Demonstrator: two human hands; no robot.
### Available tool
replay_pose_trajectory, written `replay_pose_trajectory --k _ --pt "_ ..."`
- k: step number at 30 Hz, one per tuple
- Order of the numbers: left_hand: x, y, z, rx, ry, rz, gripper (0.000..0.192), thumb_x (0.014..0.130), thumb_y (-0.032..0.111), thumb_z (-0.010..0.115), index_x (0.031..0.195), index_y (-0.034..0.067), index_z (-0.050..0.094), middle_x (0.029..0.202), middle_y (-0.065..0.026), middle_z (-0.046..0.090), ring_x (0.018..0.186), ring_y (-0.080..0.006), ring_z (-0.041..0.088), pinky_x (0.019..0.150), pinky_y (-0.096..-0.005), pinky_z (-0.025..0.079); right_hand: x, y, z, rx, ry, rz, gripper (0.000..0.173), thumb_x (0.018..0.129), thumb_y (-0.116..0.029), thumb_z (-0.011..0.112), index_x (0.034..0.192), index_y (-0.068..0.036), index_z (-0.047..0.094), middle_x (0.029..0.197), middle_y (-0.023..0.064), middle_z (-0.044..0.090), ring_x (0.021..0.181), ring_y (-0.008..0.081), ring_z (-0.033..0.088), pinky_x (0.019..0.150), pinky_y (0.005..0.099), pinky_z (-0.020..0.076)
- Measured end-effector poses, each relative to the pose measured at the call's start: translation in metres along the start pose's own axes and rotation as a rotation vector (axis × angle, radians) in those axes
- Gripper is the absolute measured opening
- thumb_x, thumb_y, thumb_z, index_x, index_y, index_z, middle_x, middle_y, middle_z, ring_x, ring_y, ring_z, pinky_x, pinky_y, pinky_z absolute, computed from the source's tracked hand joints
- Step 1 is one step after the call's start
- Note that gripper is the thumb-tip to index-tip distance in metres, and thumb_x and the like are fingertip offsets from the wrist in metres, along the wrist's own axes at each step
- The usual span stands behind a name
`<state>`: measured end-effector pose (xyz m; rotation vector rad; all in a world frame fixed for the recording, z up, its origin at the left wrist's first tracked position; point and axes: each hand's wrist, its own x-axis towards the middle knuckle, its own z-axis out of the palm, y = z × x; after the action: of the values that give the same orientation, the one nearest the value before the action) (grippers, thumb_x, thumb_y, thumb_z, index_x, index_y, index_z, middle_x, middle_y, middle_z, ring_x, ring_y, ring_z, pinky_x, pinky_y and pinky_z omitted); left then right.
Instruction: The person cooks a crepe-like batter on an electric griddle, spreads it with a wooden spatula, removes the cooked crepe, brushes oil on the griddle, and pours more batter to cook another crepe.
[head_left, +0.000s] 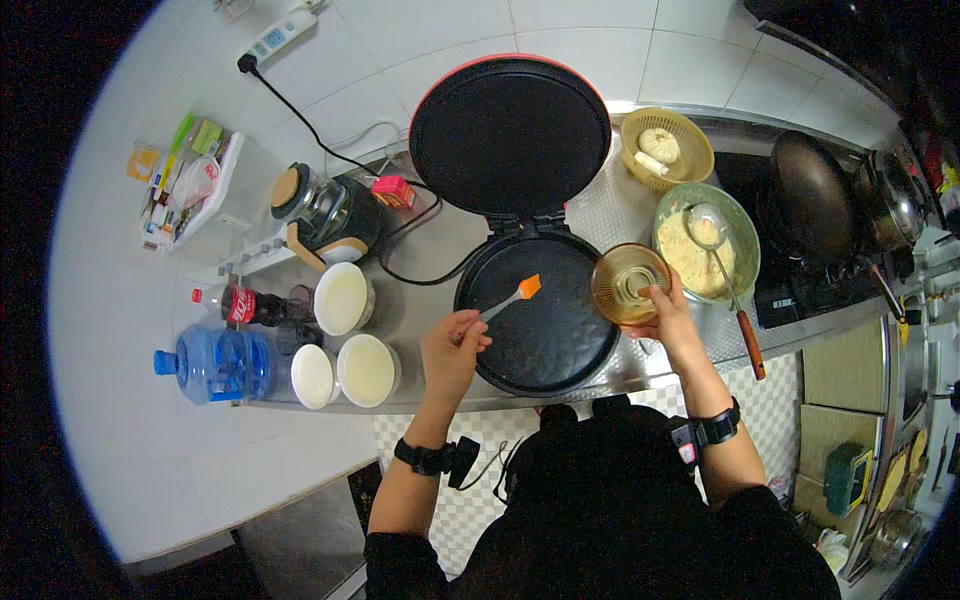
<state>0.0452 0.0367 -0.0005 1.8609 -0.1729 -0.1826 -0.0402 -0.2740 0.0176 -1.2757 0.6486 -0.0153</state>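
My left hand (451, 349) holds a basting brush (529, 286) by its pale handle, its orange head over the black lower plate of an electric griddle (544, 352). The griddle's round lid (510, 135) stands raised behind. In my right hand (664, 319) is an amber glass bowl (619, 274) with a little clear liquid in it, at the plate's right edge. Right of it, a green bowl (750, 217) contains pale batter with coloured flecks. A ladle (736, 300) with a wooden handle rests in that bowl.
A yellow basket (701, 142) with a bun stands behind the green bowl. A wok (814, 199) sits on the stove at right. On the left are several white bowls (367, 371), a cola bottle (244, 304), a blue water jug (221, 364) and a black power cord (386, 266).
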Motion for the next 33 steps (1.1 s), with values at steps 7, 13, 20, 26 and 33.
replay_pose_trajectory --k 7,13,20,26,33 --pt "0.017 -0.027 0.019 0.927 -0.088 0.621 0.016 0.09 0.008 0.061 0.103 0.002 0.068 0.085 -0.0121 0.069 0.071 -0.025 0.069 0.059 -0.0355 0.055 -0.019 -0.002 -0.035 0.096 0.057 -0.013 0.053 0.106 -0.026 0.04 0.153 -0.015 0.019 0.127 0.0203 0.056 0.084 0.0313 0.072 0.062 0.0337 0.062" --pt "-0.013 -0.015 0.046 0.957 -0.463 0.725 0.023 0.088 0.01 0.057 0.109 0.009 0.068 0.079 -0.0086 0.062 0.067 -0.0277 0.064 0.054 -0.0396 0.053 -0.035 -0.008 -0.044 0.124 0.077 -0.017 0.053 0.105 -0.029 0.04 0.152 -0.013 0.02 0.13 0.0208 0.055 0.084 0.0322 0.072 0.061 0.0322 0.0613" --pt "0.007 -0.008 0.061 0.985 -0.354 0.749 0.012 0.086 0.01 0.062 0.095 0.005 0.068 0.073 -0.0053 0.055 0.065 -0.0202 0.063 0.052 -0.0331 0.051 -0.043 -0.015 -0.054 0.158 0.111 -0.027 0.053 0.105 -0.032 0.042 0.15 -0.011 0.022 0.127 0.02 0.055 0.08 0.0317 0.072 0.059 0.0308 0.0609" --pt "0.014 0.002 0.068 1.051 -0.315 0.695 0.011 0.089 0.013 0.062 0.079 0.007 0.063 0.069 -0.0059 0.055 0.061 -0.0238 0.062 0.048 -0.0379 0.048 -0.046 -0.018 -0.057 0.175 0.084 -0.051 0.054 0.106 -0.035 0.042 0.15 -0.01 0.022 0.129 0.0203 0.053 0.08 0.0316 0.072 0.059 0.0299 0.061" --pt "-0.011 -0.008 0.058 0.901 -0.557 0.894 0.009 0.086 0.011 0.061 0.08 0.006 0.065 0.074 -0.0068 0.058 0.067 -0.0242 0.063 0.054 -0.036 0.051 -0.045 -0.017 -0.056 0.142 0.051 -0.028 0.054 0.105 -0.027 0.042 0.151 -0.01 0.022 0.131 0.0209 0.053 0.081 0.0313 0.072 0.061 0.0324 0.0616"
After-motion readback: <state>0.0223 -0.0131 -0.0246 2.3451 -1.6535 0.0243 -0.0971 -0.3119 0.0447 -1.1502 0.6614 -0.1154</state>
